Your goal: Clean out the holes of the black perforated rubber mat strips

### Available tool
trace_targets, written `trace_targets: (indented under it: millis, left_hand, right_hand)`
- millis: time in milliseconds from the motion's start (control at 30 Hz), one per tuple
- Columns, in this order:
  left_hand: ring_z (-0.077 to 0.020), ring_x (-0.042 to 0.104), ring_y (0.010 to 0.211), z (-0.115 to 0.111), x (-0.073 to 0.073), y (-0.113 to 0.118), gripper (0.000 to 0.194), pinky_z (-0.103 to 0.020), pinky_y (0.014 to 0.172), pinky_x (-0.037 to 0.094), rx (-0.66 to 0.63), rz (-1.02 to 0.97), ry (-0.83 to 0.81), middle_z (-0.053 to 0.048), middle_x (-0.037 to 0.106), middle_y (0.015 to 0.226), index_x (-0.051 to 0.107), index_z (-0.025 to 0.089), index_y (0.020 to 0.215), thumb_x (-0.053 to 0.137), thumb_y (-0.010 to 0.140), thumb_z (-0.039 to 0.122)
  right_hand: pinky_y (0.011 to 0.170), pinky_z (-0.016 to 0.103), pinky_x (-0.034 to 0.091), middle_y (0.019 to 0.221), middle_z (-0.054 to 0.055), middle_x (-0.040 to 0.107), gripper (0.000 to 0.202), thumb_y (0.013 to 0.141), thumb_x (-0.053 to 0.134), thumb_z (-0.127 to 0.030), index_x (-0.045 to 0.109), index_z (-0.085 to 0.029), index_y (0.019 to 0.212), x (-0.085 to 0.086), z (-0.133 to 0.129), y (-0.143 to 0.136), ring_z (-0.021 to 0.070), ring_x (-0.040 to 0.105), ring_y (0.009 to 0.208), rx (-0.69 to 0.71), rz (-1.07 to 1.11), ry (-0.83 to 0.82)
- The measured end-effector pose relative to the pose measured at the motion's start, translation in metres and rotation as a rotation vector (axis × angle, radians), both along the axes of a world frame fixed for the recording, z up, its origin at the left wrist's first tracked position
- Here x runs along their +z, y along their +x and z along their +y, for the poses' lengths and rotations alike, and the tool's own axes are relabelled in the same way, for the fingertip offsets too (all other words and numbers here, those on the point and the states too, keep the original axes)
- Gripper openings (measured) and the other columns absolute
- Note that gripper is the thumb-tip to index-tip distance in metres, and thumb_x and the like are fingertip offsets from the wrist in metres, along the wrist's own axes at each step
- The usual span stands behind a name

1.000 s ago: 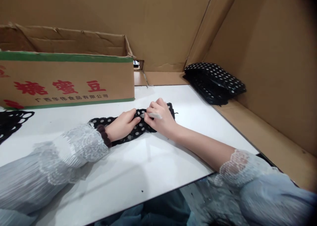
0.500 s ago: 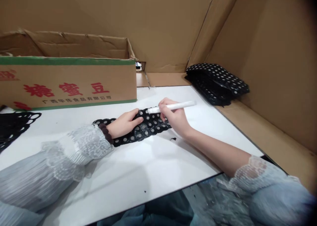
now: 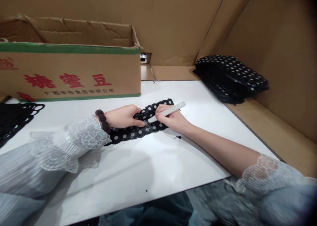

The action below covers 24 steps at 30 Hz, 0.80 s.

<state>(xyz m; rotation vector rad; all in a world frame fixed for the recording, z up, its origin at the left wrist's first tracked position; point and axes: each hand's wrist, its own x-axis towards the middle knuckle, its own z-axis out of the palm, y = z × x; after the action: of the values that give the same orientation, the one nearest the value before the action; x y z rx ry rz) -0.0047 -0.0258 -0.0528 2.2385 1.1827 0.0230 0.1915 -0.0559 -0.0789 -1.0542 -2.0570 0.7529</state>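
A black strip with rows of white-grey dots (image 3: 147,129) lies flat on the white tabletop. My left hand (image 3: 125,116) holds it down from the left, thumb and forefinger on its surface and the other fingers hidden. In my right hand (image 3: 170,118) is a white pen-like stick (image 3: 170,110), gripped between thumb and fingers and slanted. Its lower end meets the strip's dots just right of my left thumb; the tip is too small to make out.
A cardboard box (image 3: 81,69) with red lettering stands at the back left. Black openwork material (image 3: 17,118) lies at the left edge. A dotted black pile (image 3: 231,77) rests at the back right. Cardboard walls (image 3: 168,21) enclose the table (image 3: 119,183); a small black scrap (image 3: 177,137) lies near my right wrist.
The stick's lower end has moved nearer my body along the strip, close to my left thumb, and the stick tilts more steeply. The view has shifted slightly.
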Motion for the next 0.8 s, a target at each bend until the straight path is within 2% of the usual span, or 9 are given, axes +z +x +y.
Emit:
trace_targets:
  millis: [233, 367, 500, 633, 733, 800]
  left_hand:
    - [-0.0160, 0.050, 0.056, -0.011, 0.012, 0.008, 0.027, -0.025, 0.050, 0.032, 0.101, 0.121, -0.044, -0.001, 0.057, 0.062, 0.053, 0.017, 0.065, 0.049, 0.065, 0.043]
    - [-0.0170, 0.051, 0.061, -0.026, 0.014, 0.016, 0.026, -0.025, 0.052, 0.034, 0.178, 0.137, -0.066, -0.003, 0.058, 0.068, 0.051, 0.016, 0.065, 0.043, 0.067, 0.041]
    - [-0.0158, 0.050, 0.060, -0.034, 0.009, 0.017, 0.023, -0.025, 0.052, 0.033, 0.217, 0.052, -0.078, -0.002, 0.057, 0.068, 0.049, 0.016, 0.065, 0.041, 0.068, 0.037]
    - [-0.0150, 0.051, 0.060, -0.025, 0.009, 0.008, 0.022, -0.024, 0.054, 0.034, 0.121, 0.008, -0.066, -0.001, 0.058, 0.068, 0.052, 0.016, 0.068, 0.041, 0.069, 0.036]
    - [-0.0162, 0.053, 0.066, -0.014, 0.010, 0.002, 0.025, -0.024, 0.058, 0.035, -0.019, 0.045, 0.073, -0.001, 0.060, 0.075, 0.055, 0.017, 0.076, 0.043, 0.070, 0.038]
    - [-0.0178, 0.054, 0.070, -0.009, 0.010, -0.002, 0.028, -0.025, 0.061, 0.036, -0.069, 0.099, 0.174, -0.003, 0.061, 0.080, 0.055, 0.017, 0.082, 0.043, 0.072, 0.041]
  right_hand:
    - [0.065, 0.026, 0.039, 0.066, 0.003, 0.050, 0.026, 0.079, 0.039, -0.018, 0.039, -0.017, 0.053, -0.002, 0.000, -0.001, 0.0119, 0.047, 0.068, 0.145, -0.096, 0.177]
    - [0.061, 0.024, 0.038, 0.069, 0.003, 0.047, 0.024, 0.080, 0.039, -0.022, 0.039, -0.017, 0.057, -0.007, -0.007, -0.009, 0.0106, 0.045, 0.064, 0.086, -0.200, 0.237]
    - [0.056, 0.023, 0.035, 0.067, 0.002, 0.043, 0.023, 0.080, 0.037, -0.022, 0.037, -0.018, 0.057, -0.009, -0.012, -0.016, 0.0101, 0.042, 0.061, -0.012, -0.274, 0.301]
    - [0.055, 0.024, 0.034, 0.067, 0.002, 0.042, 0.023, 0.079, 0.037, -0.023, 0.033, -0.018, 0.057, -0.006, -0.012, -0.018, 0.0100, 0.041, 0.059, -0.058, -0.230, 0.322]
    - [0.055, 0.024, 0.033, 0.062, -0.001, 0.040, 0.019, 0.076, 0.041, -0.022, 0.032, -0.019, 0.059, -0.004, -0.010, -0.017, 0.0098, 0.040, 0.058, -0.099, -0.141, 0.258]
    - [0.052, 0.023, 0.032, 0.060, -0.003, 0.040, 0.010, 0.073, 0.045, -0.022, 0.036, -0.019, 0.067, -0.003, -0.009, -0.016, 0.0089, 0.039, 0.054, -0.119, -0.045, 0.150]
